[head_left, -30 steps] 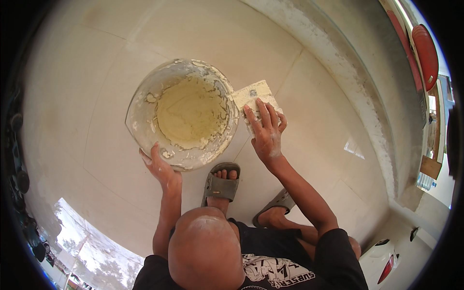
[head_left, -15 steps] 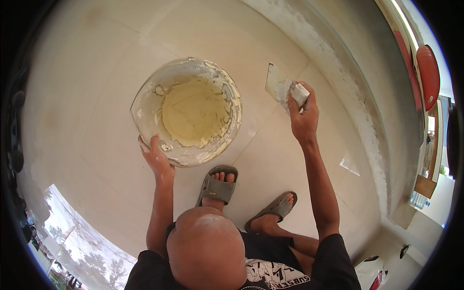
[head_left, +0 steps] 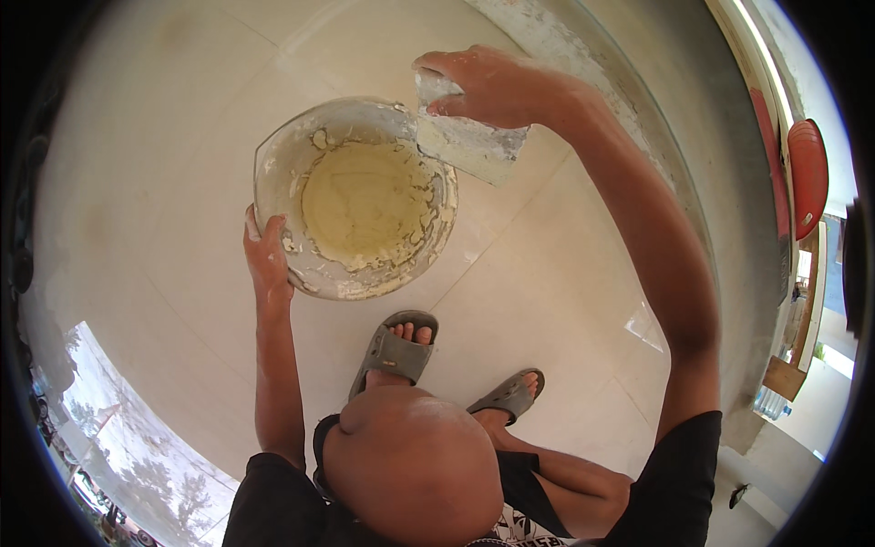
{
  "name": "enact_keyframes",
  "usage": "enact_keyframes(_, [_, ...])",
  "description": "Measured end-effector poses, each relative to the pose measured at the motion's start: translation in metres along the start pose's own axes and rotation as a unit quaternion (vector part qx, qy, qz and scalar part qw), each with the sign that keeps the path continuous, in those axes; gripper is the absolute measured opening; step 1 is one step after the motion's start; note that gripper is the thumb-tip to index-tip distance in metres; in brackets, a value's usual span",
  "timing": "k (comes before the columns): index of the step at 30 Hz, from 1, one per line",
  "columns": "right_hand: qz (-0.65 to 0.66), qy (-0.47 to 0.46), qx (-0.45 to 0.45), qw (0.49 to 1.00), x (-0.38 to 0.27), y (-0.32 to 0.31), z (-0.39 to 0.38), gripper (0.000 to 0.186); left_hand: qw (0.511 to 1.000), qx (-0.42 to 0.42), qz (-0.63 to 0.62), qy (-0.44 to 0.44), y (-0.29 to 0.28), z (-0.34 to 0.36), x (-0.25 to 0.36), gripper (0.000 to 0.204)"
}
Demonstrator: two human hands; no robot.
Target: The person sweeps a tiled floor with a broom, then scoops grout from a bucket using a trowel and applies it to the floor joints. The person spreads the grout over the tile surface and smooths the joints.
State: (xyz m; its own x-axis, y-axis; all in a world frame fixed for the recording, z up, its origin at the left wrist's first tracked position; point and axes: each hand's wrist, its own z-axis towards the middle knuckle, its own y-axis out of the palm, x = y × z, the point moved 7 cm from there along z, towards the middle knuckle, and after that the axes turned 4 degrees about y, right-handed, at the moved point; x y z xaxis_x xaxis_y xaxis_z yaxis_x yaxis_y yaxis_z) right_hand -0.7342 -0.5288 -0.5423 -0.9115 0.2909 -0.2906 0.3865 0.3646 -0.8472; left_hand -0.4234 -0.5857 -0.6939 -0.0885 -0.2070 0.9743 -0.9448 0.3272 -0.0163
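My left hand (head_left: 267,251) grips the lower-left side of a round, putty-crusted bucket (head_left: 355,285). Inside it, pale yellow paste (head_left: 360,205) covers the bottom, with lumps smeared up the walls. At the upper right, my right hand (head_left: 488,82) is closed on a flat metal scraper (head_left: 474,150), its fingers curled over the grip. The blade is smeared with pale putty and lies against or just over the bucket's upper-right rim; exact contact is hard to tell.
Pale tiled floor (head_left: 155,228) lies around the bucket. Below it are my sandalled feet (head_left: 392,356) and bent knee (head_left: 410,456). A curved plastered edge (head_left: 638,137) runs along the right, with a red object (head_left: 807,178) and a plastic bottle (head_left: 770,401) beyond.
My right hand has swung up and left with the scraper, from right of the bucket to its upper rim, turning the blade. The bucket and my left hand have shifted slightly left.
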Motion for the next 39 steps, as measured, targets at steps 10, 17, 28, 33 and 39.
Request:
enact_keyframes(10, [-0.099, 0.041, -0.02, 0.994, -0.038, 0.032, 0.019, 0.033, 0.997, 0.058, -0.037, -0.033, 0.02, -0.02, 0.03, 0.044])
enact_keyframes(17, [-0.041, 0.081, -0.016, 0.996, -0.034, 0.06, -0.001, 0.045, 0.991, 0.066, -0.114, -0.015, 0.031, -0.027, 0.042, 0.045])
enact_keyframes(28, [-0.003, 0.138, 0.016, 0.99, 0.02, 0.06, -0.014, 0.058, 0.996, 0.06, -0.061, 0.032, 0.028, -0.03, 0.043, 0.047])
enact_keyframes(33, [0.011, 0.127, -0.002, 0.992, 0.026, 0.081, -0.018, 0.057, 0.995, 0.067, -0.075, 0.023, 0.032, -0.032, 0.045, 0.046])
enact_keyframes(39, [0.068, 0.191, -0.034, 0.979, 0.007, 0.093, -0.033, 0.056, 0.997, 0.057, -0.053, 0.028, 0.035, -0.036, 0.05, 0.046])
